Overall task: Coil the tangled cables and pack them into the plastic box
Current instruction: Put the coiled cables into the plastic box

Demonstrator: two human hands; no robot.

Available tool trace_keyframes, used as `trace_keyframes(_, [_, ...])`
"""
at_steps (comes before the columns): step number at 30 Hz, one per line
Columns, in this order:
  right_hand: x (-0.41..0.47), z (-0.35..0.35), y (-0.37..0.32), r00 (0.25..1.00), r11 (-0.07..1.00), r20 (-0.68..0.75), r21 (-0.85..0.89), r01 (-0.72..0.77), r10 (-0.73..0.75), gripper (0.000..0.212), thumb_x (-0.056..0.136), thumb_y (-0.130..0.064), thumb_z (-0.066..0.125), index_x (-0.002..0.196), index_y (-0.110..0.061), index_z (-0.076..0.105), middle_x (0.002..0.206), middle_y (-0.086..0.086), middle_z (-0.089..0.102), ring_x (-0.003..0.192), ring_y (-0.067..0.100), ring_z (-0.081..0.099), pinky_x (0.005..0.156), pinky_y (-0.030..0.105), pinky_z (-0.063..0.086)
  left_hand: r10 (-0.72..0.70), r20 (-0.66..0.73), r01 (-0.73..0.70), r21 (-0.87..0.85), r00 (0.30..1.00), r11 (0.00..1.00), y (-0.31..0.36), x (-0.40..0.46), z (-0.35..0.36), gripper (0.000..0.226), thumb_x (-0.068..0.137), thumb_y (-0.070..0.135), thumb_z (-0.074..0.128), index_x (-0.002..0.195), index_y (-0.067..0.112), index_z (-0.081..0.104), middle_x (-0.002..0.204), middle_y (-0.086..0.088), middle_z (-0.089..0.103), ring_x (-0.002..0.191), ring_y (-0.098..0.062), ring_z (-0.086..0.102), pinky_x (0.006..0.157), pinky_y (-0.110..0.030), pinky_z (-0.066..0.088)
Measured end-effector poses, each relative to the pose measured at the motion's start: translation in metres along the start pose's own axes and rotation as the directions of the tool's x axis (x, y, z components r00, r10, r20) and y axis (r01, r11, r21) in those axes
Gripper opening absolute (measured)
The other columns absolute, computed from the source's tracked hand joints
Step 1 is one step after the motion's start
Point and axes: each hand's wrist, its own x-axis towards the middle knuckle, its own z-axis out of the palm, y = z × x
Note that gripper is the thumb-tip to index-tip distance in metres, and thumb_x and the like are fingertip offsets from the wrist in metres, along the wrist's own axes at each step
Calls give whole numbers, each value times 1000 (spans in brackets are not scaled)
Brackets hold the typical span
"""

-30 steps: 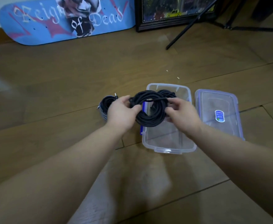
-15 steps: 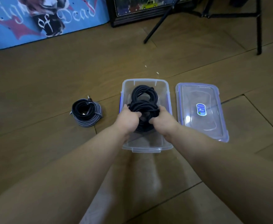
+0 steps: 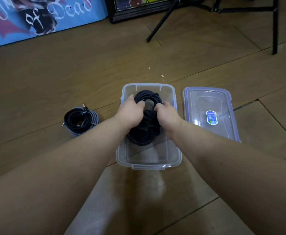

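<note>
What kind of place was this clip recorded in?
Probably a room in a home, worked on the floor: wood-look floorboards, a printed skateboard deck and a framed picture propped at the far edge, plus black stand legs.

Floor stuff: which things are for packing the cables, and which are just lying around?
For the job:
- black cable coil, gripped by the left hand and right hand
- plastic box
- lid
- second cable coil, on the floor left of the box

Just lying around:
- skateboard
- picture frame
- black stand legs
- crumbs
</note>
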Motion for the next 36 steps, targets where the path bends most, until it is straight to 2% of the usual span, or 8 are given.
trace_keyframes(4, [10,4,2,1000,999,11,25,-20,20,53,84,-19,40,137,-17,40,113,16,61,96,33,61,85,49,56,-68,39,69,-6,997,998,2,15,7,34,99,24,43,132,13,46,119,-10,61,101,-28,60,93,-44,52])
trace_keyframes(7, [12,4,4,1000,997,7,77,-22,22,46,88,-13,39,134,-19,41,108,16,62,95,34,62,85,52,56,-100,47,99,20,994,995,6,19,8,36,97,18,46,133,10,44,118,-14,60,98,-29,61,89,-43,54])
trace_keyframes(12, [10,-1,4,998,985,-39,163,61,-55,40,92,-4,40,130,-16,41,88,7,58,76,19,56,67,34,50,-85,-10,84,-98,996,992,-1,18,9,38,94,11,44,131,19,44,118,-9,59,98,-28,62,87,-43,55])
trace_keyframes(17, [11,0,-9,998,992,-18,109,63,-61,40,92,-4,42,131,-14,41,87,7,55,77,20,55,72,36,48,-90,15,91,-110,996,990,-1,14,9,38,93,10,44,130,16,45,116,-13,59,97,-31,62,78,-41,55])
trace_keyframes(22, [7,0,-13,999,998,7,51,32,-33,45,93,-5,41,137,-15,39,100,13,61,95,31,63,89,50,55,-90,34,92,-77,995,993,3,8,2,35,94,9,44,129,12,46,112,-15,62,99,-33,63,90,-49,54])
trace_keyframes(25, [1,-2,-12,999,998,-15,54,32,-31,52,95,-7,42,144,-14,29,92,7,56,89,27,62,80,43,56,-60,37,62,-51,998,997,3,2,1,42,95,4,42,137,8,41,110,-14,60,101,-35,62,91,-49,53])
trace_keyframes(29, [-20,-6,0,992,968,-59,-233,96,-113,54,92,-19,55,141,-11,33,103,7,58,84,22,55,79,34,49,-23,53,26,-66,998,997,-10,-10,-1,32,94,0,41,117,17,54,110,-19,64,99,-37,62,88,-46,54])
trace_keyframes(36, [-23,3,9,996,864,-71,-503,14,-58,43,91,-9,52,133,-10,41,119,12,61,106,30,59,77,33,48,1,74,9,-134,997,991,-23,-18,-1,58,90,5,41,148,14,38,135,-8,54,112,-30,59,96,-49,52])
